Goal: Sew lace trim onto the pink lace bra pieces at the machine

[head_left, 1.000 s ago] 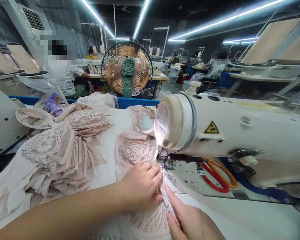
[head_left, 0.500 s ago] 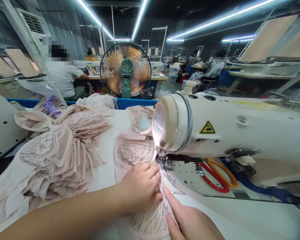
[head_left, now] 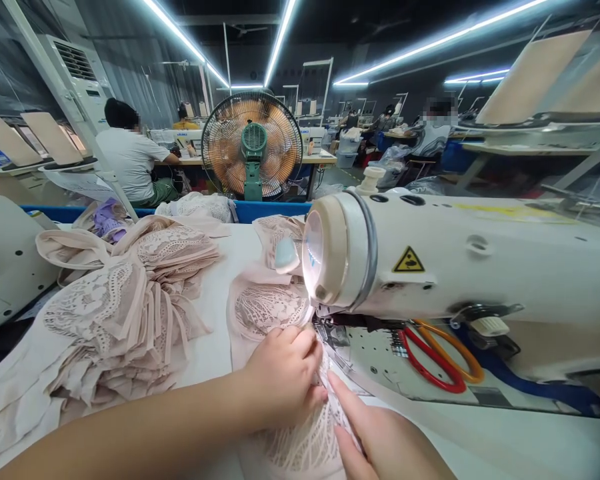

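White table point(head_left: 530, 427), sewing workshop, fan point(head_left: 253, 147) beyond. Lace bra piece point(head_left: 300, 440) beside sewing machine point(head_left: 430, 253), long axis running near-to-far, far end by needle area. Left fingers point(head_left: 310, 347) press it; right fingers point(head_left: 341, 407) pinch its edge.

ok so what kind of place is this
Most likely a garment workshop sewing lingerie: a large sewing machine stands at the right, a pile of pink lace pieces lies at the left, and more sewing stations fill the room behind.
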The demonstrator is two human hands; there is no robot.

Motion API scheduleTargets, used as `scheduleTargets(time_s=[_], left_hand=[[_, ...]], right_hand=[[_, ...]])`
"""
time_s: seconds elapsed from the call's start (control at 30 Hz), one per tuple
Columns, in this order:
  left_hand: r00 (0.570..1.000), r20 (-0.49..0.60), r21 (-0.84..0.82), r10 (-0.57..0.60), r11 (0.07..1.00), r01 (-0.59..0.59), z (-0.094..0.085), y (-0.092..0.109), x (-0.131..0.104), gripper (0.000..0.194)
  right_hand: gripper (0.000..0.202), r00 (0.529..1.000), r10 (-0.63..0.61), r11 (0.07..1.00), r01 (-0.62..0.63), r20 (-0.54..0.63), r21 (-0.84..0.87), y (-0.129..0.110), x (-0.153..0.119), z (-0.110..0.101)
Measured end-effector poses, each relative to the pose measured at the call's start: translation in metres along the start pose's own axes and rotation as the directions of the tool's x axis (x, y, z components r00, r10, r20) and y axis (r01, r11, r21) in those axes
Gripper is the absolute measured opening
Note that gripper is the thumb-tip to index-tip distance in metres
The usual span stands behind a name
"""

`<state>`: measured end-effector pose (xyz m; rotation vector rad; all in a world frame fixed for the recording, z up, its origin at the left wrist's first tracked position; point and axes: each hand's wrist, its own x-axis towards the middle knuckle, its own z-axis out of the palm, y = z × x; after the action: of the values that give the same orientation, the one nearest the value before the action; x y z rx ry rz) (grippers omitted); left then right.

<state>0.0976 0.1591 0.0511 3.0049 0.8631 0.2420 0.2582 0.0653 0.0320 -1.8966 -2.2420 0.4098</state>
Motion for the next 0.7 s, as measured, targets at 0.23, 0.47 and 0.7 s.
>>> scheduleTargets(time_s=[0.23, 0.47, 0.7], left_hand=[[0.996, -0.088, 0.013, -0.03, 0.999, 0.032, 0.009, 0.0, 0.005, 0.042], [0.993, -0.11, 0.047, 0.039, 0.998, -0.034, 0.009, 0.002, 0.007, 0.034], [0.994, -0.092, 0.055, 0.058, 0.997, -0.053, 0.005, 0.0, 0.013, 0.029]], right_hand=[[0.056, 0.999, 0.026, 0.998, -0.028, 0.029, 0.056, 0.001, 0.01, -0.014], [0.058, 0.994, 0.068, 0.996, -0.072, 0.087, 0.05, 0.0, 0.011, -0.015], [0.055, 0.994, 0.097, 0.995, -0.098, 0.04, 0.015, -0.001, 0.015, -0.017]])
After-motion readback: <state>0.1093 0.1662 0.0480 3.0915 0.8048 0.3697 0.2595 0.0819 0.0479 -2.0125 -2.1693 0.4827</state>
